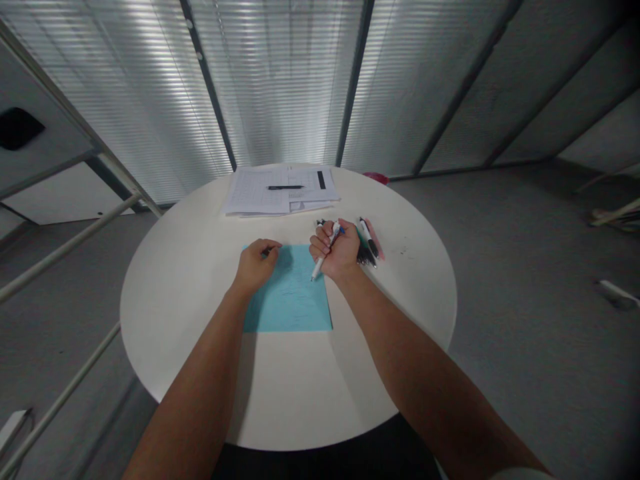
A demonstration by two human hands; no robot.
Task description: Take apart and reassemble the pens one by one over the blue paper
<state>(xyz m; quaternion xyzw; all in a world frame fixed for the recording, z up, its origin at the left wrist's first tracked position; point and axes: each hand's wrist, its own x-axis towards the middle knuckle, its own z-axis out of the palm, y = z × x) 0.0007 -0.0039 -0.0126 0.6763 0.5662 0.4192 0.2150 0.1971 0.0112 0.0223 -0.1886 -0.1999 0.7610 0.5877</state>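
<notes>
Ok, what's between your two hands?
In the head view, a light blue sheet of paper lies between the left hand and the right hand, which grips a white pen.

White plastic pen barrel (319, 267), glossy; pale blue paper sheet (289, 300), matt and smooth; round white worktop (400, 287), smooth, faint sheen; printed paper sheets (250, 193), matt; black plastic pen (285, 187), slight gloss; grey carpet (525, 267), matt and rough

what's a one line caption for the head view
Head view: right hand grips a white pen beside more pens, left hand rests on blue paper on a round white table.
</notes>
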